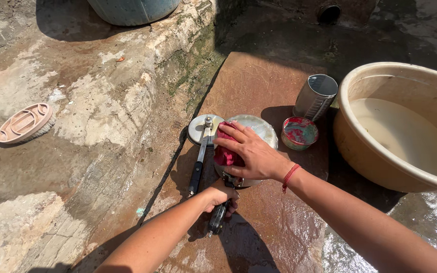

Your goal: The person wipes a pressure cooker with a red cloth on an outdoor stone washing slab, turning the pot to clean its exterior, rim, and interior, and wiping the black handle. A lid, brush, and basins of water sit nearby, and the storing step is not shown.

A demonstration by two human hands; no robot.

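A person crouches over a wet, rust-brown stone slab [259, 86] in hard sunlight, washing a metal pot [251, 132] that lies on its side at the middle of the slab. Nearest the camera, the left hand [220, 194] is closed around the pot's black handle [217, 218], fingers wrapped tight, bracing it against the stone. Just beyond, the right hand [251, 151], a red thread at its wrist, presses a red cloth [227, 154] against the pot's rim, fingers spread flat over the fabric. Touching the pot on its left lies the pot lid [204, 129], its own long black handle pointing back toward the person. To the pot's right sits a small round tub of pink cleaning paste [299, 133], and behind that a steel tumbler [315, 96] tipped on its side. Further right of the pot stands a large beige basin [405, 126] holding cloudy water. Well to the pot's left, on rough concrete, rests a pink scrubbing brush [25, 123], bristles down.

The slab looks slick: a hard push with the cloth could likely twist the pot out of the left hand's hold, or knock it into the lid or the paste tub beside it.
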